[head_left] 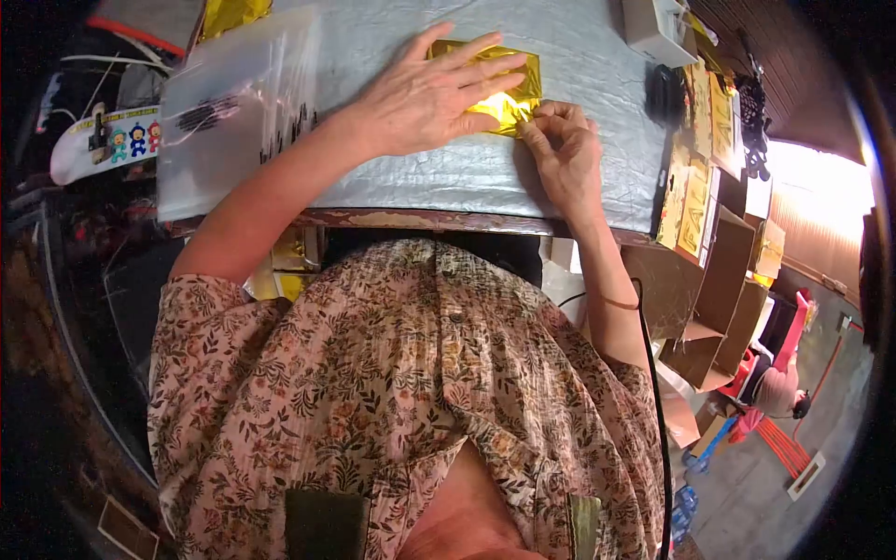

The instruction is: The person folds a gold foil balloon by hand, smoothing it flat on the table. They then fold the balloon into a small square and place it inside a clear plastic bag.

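A shiny gold foil piece (534, 79) lies on the silver-covered table. My left hand (420, 101) rests over its left and middle part, palm down, with the fingers spread and the thumb near its lower edge. At the lower right corner, my right hand (567, 154) pinches the foil between thumb and forefinger, the other fingers curled. Part of the foil is hidden under my left fingers.
Stacked clear plastic bags (238, 112) lie on the left of the table (420, 191). A white box (653, 33) and a black object (664, 93) sit at the right edge. Cardboard boxes (723, 289) stand beyond it; another person (779, 387) is at the far right.
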`<state>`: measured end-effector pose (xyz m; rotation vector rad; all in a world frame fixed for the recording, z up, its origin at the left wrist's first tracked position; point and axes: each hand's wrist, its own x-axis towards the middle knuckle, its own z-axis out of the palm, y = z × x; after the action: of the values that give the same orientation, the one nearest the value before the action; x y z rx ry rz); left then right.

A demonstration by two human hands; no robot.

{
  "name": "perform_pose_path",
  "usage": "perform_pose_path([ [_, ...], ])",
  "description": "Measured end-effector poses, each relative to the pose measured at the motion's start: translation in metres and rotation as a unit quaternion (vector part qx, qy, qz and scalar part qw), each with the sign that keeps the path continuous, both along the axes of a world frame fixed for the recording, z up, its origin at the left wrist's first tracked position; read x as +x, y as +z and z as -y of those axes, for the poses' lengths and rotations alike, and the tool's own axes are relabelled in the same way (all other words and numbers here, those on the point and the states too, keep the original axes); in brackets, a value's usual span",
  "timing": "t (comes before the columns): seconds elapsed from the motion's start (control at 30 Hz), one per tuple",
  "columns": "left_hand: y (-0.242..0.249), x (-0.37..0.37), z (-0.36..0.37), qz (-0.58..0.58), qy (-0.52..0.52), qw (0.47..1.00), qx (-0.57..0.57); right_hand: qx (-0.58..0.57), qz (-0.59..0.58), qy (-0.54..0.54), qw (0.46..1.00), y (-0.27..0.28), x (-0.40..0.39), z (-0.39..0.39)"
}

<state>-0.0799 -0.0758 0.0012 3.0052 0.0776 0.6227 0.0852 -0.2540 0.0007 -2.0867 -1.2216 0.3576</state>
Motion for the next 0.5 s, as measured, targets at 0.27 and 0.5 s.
perform_pose_path([
  [0.27,-0.021,0.003,-0.002,-0.082,0.01,0.996,-0.03,0.014,0.016,0.013,1.0,-0.004,0.004,0.006],
  [0.5,-0.028,0.003,-0.003,-0.081,0.01,0.996,-0.035,0.034,0.016,-0.033,0.999,-0.004,0.0,0.017],
])
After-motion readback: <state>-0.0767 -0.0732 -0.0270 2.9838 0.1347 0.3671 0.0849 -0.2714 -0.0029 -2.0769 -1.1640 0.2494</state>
